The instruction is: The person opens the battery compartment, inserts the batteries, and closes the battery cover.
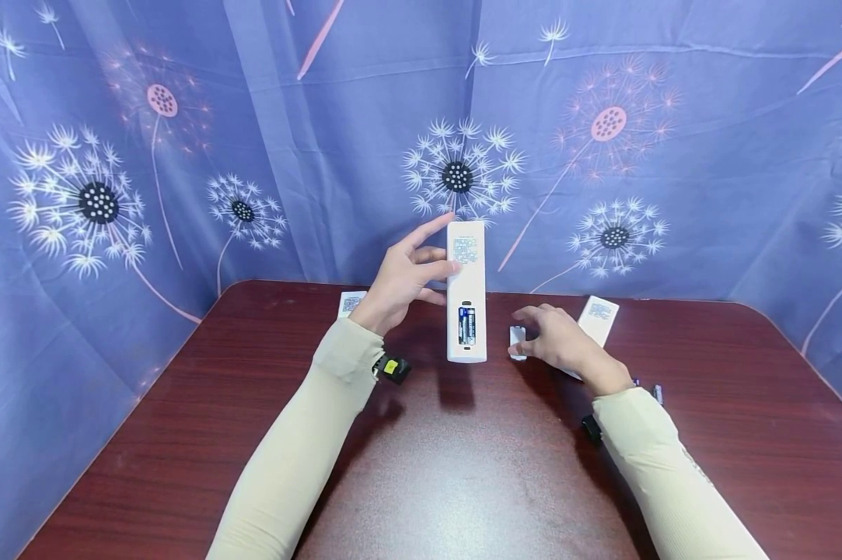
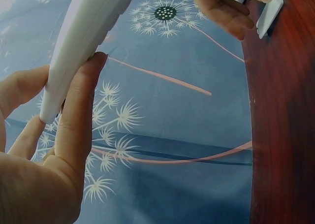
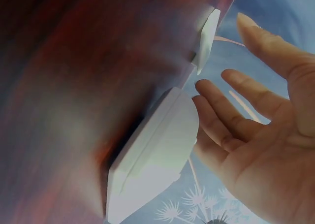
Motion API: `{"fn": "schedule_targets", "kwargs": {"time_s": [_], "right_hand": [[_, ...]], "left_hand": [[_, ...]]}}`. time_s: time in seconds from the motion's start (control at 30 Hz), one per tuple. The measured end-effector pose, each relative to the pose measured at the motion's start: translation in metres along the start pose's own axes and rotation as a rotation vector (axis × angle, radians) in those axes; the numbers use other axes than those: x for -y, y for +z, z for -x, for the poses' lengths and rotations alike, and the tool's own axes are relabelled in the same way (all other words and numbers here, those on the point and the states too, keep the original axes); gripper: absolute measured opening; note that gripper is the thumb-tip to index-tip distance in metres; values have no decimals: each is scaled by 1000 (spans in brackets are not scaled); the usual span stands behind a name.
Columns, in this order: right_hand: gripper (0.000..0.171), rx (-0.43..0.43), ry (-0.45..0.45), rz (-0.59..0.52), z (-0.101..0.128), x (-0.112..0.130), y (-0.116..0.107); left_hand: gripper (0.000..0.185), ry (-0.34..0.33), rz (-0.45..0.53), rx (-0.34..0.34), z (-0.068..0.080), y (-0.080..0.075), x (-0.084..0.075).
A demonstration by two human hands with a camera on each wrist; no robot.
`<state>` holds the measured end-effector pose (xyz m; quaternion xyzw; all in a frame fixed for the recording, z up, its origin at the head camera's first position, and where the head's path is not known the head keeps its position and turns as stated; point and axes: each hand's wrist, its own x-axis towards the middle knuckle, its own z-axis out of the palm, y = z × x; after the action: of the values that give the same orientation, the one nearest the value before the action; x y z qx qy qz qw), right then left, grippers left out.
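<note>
My left hand (image 1: 401, 276) holds a white remote control (image 1: 466, 284) upright above the table, its back towards me. Thumb and fingers grip it along the left side. Its battery compartment is uncovered, and batteries (image 1: 466, 327) with blue and black wrappers lie inside. A small white battery cover (image 1: 516, 334) rests on the table to the right of the remote. Over that cover my right hand (image 1: 559, 336) reaches with fingers and thumb spread. In the right wrist view the fingertips (image 3: 229, 75) stand apart from the cover (image 3: 207, 42).
A second white remote (image 1: 600, 315) lies under and behind the right hand. Another white remote (image 1: 351, 302) is partly hidden behind the left wrist. Loose batteries (image 1: 658, 394) lie beside the right forearm. A blue dandelion-print curtain (image 1: 365, 140) hangs behind the dark red wooden table (image 1: 434, 482).
</note>
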<state>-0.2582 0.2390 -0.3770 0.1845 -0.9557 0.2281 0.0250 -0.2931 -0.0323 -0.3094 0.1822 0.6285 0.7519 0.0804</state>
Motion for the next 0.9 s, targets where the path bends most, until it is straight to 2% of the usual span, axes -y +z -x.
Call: {"fn": "schedule_targets", "kwargs": {"time_s": [0.3, 0.6, 0.9], "right_hand": [[60, 42, 31, -22, -3, 0, -1], [60, 94, 61, 7, -8, -3, 2], [55, 60, 44, -8, -7, -3, 4]], "left_hand": [[75, -7, -1, 4, 1, 1, -1], [75, -9, 2, 6, 1, 1, -1], [74, -8, -13, 3, 1, 1, -1]]}}
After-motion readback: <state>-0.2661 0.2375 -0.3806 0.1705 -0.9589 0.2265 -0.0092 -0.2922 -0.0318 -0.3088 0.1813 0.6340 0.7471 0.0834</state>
